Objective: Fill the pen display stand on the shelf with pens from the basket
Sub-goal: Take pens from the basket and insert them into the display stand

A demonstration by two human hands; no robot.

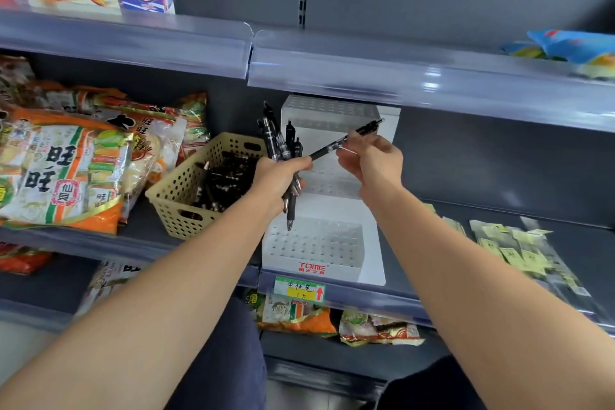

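Shelving first: one dark shelf (449,211) carries everything I am inspecting, with the clear rail of an upper shelf (366,76) close overhead. One white display stand (371,243) sits at the shelf's front edge. I count three perforated tiers, stepped upward toward the back, the top one just under that rail. One beige basket (173,190) stands just beside the stand on its left, holding a dark heap of pens (226,180) that I cannot count. Snack bags (66,170) crowd the basket's far side. Bare shelf lies open to the stand's right, before some flat yellow packets (509,246). The left hand (278,181) is fisted round a bundle of pens (276,136), at least four, held upright above the front tier. The right hand (372,161) pinches a single pen (327,146) between thumb and fingertips. It slants in front of the middle tier, its lower end meeting the left fist.
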